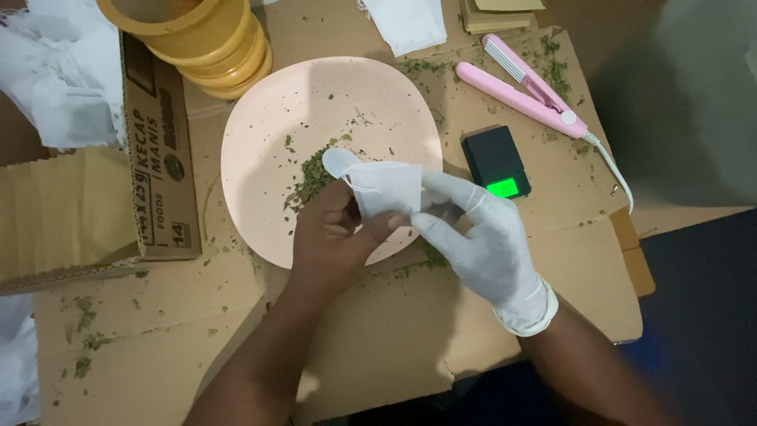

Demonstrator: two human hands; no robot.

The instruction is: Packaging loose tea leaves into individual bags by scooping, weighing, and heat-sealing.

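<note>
My bare left hand (331, 237) and my white-gloved right hand (481, 237) both hold a small white filter pouch (386, 188) over the near edge of a pale pink plate (260, 150). A white plastic spoon (339, 162) sticks out from the pouch's left side, its bowl above a small heap of dried green leaf bits (315, 177) on the plate. My left thumb and fingers pinch the pouch's lower edge together with the spoon; the gloved fingers grip its right edge.
A small black scale with a lit green display (497, 163) sits right of the plate. A pink hair straightener with white cord (524, 91) lies behind it. A yellow ribbed container (201, 39) stands at the back left beside a cardboard box (154, 158). Leaf crumbs lie scattered over the cardboard sheet (394, 331).
</note>
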